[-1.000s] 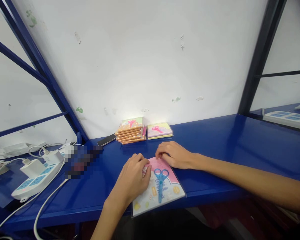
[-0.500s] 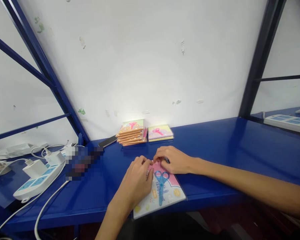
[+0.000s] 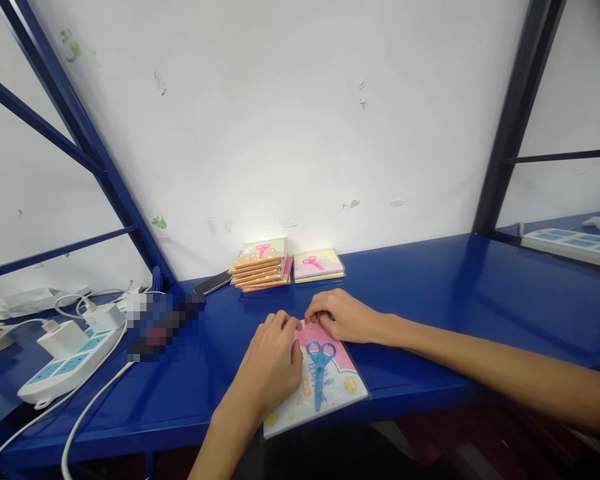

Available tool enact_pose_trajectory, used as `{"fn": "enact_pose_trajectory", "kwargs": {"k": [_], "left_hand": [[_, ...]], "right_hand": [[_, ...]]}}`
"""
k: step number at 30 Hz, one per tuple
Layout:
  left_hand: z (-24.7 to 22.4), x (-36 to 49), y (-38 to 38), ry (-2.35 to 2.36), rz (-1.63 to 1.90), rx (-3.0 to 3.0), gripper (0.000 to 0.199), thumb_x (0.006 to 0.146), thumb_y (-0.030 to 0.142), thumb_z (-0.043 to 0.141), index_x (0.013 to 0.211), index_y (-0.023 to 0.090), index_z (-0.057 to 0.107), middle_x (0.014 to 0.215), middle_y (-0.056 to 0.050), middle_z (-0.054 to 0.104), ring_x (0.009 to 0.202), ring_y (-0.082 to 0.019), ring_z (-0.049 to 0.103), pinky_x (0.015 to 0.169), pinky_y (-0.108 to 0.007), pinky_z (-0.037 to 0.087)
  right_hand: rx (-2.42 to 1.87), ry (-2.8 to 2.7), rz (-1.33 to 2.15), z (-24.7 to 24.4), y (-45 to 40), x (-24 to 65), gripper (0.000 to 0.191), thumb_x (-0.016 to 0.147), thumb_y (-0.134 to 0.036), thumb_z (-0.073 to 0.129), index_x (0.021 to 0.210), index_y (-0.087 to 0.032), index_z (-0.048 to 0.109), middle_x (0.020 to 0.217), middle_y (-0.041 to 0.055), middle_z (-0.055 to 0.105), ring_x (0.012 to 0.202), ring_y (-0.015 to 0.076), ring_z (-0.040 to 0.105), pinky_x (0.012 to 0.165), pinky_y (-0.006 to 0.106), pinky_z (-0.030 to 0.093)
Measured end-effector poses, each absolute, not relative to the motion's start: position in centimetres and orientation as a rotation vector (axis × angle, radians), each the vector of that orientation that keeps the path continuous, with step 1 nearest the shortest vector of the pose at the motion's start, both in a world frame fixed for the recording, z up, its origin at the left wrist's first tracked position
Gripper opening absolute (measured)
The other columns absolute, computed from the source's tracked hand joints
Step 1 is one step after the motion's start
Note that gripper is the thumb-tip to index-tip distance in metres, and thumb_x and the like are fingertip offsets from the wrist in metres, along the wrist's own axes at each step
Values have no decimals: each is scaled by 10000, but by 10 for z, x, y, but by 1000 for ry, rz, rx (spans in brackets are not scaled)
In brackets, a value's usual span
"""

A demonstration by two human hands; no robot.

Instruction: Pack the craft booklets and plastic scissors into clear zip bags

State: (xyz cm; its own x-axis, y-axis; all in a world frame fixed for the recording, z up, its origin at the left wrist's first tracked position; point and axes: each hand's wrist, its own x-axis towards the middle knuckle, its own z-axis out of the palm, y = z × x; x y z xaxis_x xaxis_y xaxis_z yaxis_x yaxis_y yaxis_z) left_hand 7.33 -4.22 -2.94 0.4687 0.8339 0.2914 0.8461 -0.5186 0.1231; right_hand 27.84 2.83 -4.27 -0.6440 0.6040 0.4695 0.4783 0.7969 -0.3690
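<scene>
A flat clear-sleeved booklet pack (image 3: 333, 387) lies at the front edge of the blue table. Its pink and white cover has blue child-size scissors (image 3: 319, 375) on it. My left hand (image 3: 276, 357) rests along the pack's left side, with its fingers curled at the top left corner. At the top edge my right hand (image 3: 341, 315) has its fingers bent and drawn together on the pack. The fingertips of both hands are close together there and partly hidden.
Behind stand a stack of orange-edged packs (image 3: 259, 267) and a lower pile of yellow packs (image 3: 319, 265), near a dark flat object (image 3: 213, 283). At left lie a white power strip (image 3: 73, 367) with plugs and cables; another power strip (image 3: 575, 244) is at far right.
My right thumb and fingers have drawn closer together at the pack's top edge. My left fingers have shifted slightly. The pack stays in place on the table.
</scene>
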Motion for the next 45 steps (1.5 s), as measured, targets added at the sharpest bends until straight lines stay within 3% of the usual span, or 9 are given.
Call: {"fn": "enact_pose_trajectory", "kwargs": {"k": [7, 14, 20, 23, 28, 35, 40, 45], "left_hand": [[-24, 63, -41, -1744, -395, -2524, 239, 935, 220, 422, 987, 148, 644, 998, -140, 632, 992, -313, 596, 861, -434, 448], [-17, 47, -41, -1850, -312, -2431, 268, 954, 247, 416, 895, 161, 662, 941, -136, 645, 935, -319, 624, 784, -422, 449], [-31, 46, -28, -1742, -432, -2478, 442, 1018, 330, 370, 1336, 121, 593, 1201, -174, 615, 1113, -331, 585, 896, -446, 463], [-35, 50, -25, -1679, -422, -2562, 425, 1038, 320, 329, 1196, 146, 682, 1126, -149, 644, 1051, -301, 595, 929, -446, 450], [-36, 54, -24, -1648, -455, -2566, 406, 1046, 283, 286, 1059, 161, 673, 1038, -123, 639, 988, -280, 580, 909, -437, 445], [-38, 53, -23, -1677, -483, -2563, 363, 1034, 229, 244, 1030, 181, 604, 1031, -106, 626, 962, -268, 559, 904, -430, 421], [-37, 49, -23, -1691, -501, -2607, 354, 1009, 185, 235, 1027, 191, 588, 1023, -103, 623, 962, -258, 565, 884, -404, 426], [-33, 37, -18, -1771, -761, -2807, 303, 998, 231, 302, 1011, 205, 604, 1009, -77, 646, 947, -241, 598, 862, -386, 445]], "right_hand": [[-996, -2346, 327, -41, 36, 286, 410, 666, 36, 449, 780, -181, 778, 753, 11, 759, 709, 154, 684, 682, 227, 456], [-1089, -2330, 286, -35, 38, 294, 370, 703, 7, 441, 698, -199, 748, 697, 0, 746, 633, 144, 649, 623, 242, 407], [-1187, -2234, 132, -28, 32, 295, 290, 796, -95, 523, 913, -219, 758, 885, 10, 777, 767, 177, 671, 688, 270, 416], [-1197, -2290, 114, -30, 30, 291, 246, 912, -216, 520, 1005, -223, 747, 992, 38, 773, 878, 208, 683, 746, 293, 423], [-1246, -2400, 99, -37, 28, 286, 303, 1002, -400, 476, 1008, -230, 726, 885, 48, 746, 801, 212, 663, 666, 295, 381], [-1215, -2406, 145, -38, 32, 289, 237, 960, -400, 563, 936, -221, 715, 809, 19, 728, 695, 177, 621, 599, 271, 329], [-1093, -2357, 430, -41, 41, 292, 243, 944, -397, 610, 874, -193, 724, 787, 17, 725, 667, 152, 612, 603, 252, 372], [-1043, -2286, 588, -41, 43, 293, 261, 921, -420, 651, 861, -173, 711, 741, 11, 706, 629, 138, 595, 591, 247, 393]]}}
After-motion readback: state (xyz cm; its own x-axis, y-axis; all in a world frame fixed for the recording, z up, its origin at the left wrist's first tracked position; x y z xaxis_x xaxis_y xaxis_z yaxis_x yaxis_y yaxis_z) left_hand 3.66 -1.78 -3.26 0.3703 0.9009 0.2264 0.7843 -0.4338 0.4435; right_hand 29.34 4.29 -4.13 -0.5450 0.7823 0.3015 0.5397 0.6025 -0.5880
